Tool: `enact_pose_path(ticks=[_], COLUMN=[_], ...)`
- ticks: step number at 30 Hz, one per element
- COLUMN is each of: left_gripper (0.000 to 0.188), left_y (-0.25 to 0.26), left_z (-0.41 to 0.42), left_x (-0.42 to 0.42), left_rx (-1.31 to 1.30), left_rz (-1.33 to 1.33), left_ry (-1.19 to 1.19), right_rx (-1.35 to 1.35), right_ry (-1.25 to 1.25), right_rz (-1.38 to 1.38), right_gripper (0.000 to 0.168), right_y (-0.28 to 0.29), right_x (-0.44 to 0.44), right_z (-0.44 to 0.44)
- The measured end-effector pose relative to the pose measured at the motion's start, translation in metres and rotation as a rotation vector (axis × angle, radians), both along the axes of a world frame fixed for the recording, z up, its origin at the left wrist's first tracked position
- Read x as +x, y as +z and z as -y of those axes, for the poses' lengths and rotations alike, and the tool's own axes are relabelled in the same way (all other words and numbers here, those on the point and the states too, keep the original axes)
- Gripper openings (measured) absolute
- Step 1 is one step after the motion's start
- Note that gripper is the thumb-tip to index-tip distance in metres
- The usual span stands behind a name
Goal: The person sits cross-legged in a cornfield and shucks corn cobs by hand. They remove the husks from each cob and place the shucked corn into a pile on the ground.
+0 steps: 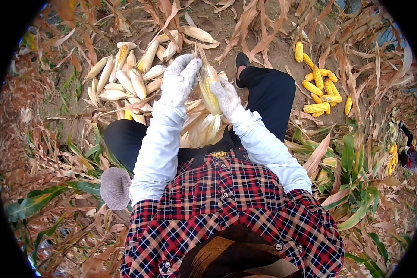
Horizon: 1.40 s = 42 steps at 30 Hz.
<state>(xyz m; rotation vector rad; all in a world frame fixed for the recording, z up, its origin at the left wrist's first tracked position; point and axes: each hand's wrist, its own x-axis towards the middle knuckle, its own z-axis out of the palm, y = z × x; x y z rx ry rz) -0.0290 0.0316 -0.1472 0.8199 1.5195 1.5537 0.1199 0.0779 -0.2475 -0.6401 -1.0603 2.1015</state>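
Note:
Between my two gloved hands is a corn ear (208, 90), its husk partly peeled so that yellow kernels show. My left hand (179, 79), in a soiled white glove, pinches husk near the upper end of the ear. Lower down, my right hand (226, 96), gloved the same way, grips the ear's side with the thumb across it. Loose pale husks (201, 130) lie in my lap beneath the ear. Ahead to the left spreads a pile of ears still in their husks (125, 78), a few with kernels exposed.
Bare yellow corn cobs (318, 78) lie heaped on the soil at right. Dry corn stalks (245, 29) stand ahead. A knitted hat (115, 188) is by my left elbow. Green and dry leaves (347, 173) cover the right side. Another person (410, 156) is partly visible at far right, near more cobs (392, 159).

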Motion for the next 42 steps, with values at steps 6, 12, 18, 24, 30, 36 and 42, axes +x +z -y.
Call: enact_pose_path(ticks=[6, 12, 18, 24, 30, 36, 42], left_gripper=[0.021, 0.022, 0.018, 0.015, 0.023, 0.017, 0.019], left_y=[-0.008, -0.004, -0.013, -0.021, 0.002, 0.004, -0.029], left_z=[0.009, 0.013, 0.008, 0.002, 0.003, 0.051, 0.135], left_x=[0.004, 0.011, 0.016, 0.010, 0.037, 0.018, -0.001], left_rx=[0.058, 0.088, -0.008, 0.026, 0.151, -0.066, -0.270], left_rz=[-0.453, -0.955, -0.757, 0.154, 0.222, 0.182, 0.204], left_ry=[-0.024, -0.031, 0.042, 0.130, -0.321, -0.368, -0.258], right_rx=[0.618, 1.155, 1.327, 1.008, 0.046, -0.286, -0.365], right_ry=[-0.177, -0.234, -0.326, -0.457, -0.488, -0.464, -0.514], right_rz=[0.274, 0.620, 0.623, 0.377, -0.117, -0.337, -0.317], right_gripper=[0.043, 0.030, 0.027, 0.023, 0.022, 0.027, 0.027], right_y=[0.026, 0.066, 0.067, 0.063, 0.055, 0.042, 0.051], right_x=[-0.001, 0.002, 0.005, 0.006, -0.011, 0.008, 0.026], right_z=[-0.004, -0.025, -0.026, -0.020, -0.043, -0.105, -0.128])
